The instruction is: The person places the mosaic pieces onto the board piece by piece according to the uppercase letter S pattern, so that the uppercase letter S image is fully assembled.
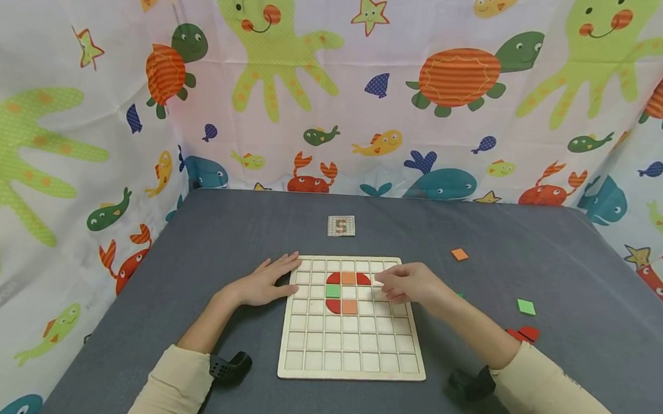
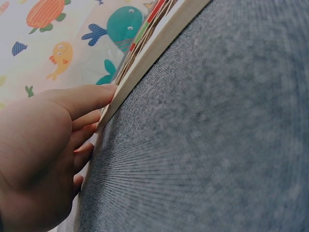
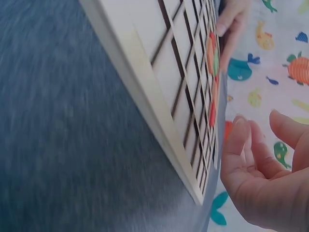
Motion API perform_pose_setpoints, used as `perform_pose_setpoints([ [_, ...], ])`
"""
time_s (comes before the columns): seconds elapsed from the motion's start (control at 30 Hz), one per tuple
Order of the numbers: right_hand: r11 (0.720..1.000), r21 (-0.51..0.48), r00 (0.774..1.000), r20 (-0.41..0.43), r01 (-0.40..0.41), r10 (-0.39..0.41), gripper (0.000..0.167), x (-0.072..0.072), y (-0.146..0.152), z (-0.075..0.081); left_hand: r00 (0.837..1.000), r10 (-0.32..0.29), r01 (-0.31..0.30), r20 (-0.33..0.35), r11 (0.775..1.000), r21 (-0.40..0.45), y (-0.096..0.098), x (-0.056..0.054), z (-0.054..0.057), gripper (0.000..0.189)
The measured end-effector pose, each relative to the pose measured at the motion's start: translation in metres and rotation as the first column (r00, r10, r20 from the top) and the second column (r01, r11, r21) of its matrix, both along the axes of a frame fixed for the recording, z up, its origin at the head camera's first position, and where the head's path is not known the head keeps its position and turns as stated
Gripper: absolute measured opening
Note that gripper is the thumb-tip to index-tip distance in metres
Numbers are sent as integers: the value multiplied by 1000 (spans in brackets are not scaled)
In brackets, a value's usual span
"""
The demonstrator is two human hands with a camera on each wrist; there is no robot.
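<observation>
A pale wooden grid board (image 1: 351,377) lies on the grey table. In its upper rows sit red rounded pieces (image 1: 364,279), two orange squares (image 1: 348,278) and one green square (image 1: 332,291). My left hand (image 1: 264,282) rests at the board's upper left edge, fingers extended; in the left wrist view the thumb (image 2: 94,98) touches the wooden side. Over the board's upper right, beside the top-row red piece, is my right hand (image 1: 412,283) with loosely bent fingers. The right wrist view shows its thumb apart from the fingers (image 3: 236,140) and nothing between them.
Behind the board lies a small patterned card (image 1: 341,225). To the right are a loose orange tile (image 1: 459,254), a green tile (image 1: 525,306) and red pieces (image 1: 529,333) partly hidden by the right forearm. A sea-animal curtain (image 1: 391,135) hangs behind the table.
</observation>
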State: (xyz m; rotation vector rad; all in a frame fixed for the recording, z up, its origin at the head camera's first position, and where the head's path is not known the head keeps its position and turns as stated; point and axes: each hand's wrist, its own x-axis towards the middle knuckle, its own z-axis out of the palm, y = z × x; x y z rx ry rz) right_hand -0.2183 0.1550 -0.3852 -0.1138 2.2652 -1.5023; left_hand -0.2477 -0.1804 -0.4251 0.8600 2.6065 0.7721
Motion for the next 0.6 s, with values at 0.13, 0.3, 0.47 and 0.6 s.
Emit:
perform_pose_setpoints([
  [0.13, 999, 4, 999, 15, 33, -33, 44, -3, 13, 3, 1000, 6, -6, -2, 1000, -2, 1, 1, 2, 67],
  [0.3, 998, 14, 998, 14, 56, -56, 47, -5, 28, 5, 1000, 16, -16, -10, 1000, -1, 1, 2, 3, 66],
  [0.47, 997, 43, 998, -5, 68, -68, 49, -8, 43, 2, 1000, 16, -16, -8, 1000, 3, 1, 2, 2, 66],
  [0.6, 996, 59, 998, -19, 66, -65, 53, -9, 54, -1, 1000, 15, -15, -7, 1000, 1, 1, 1, 2, 66],
])
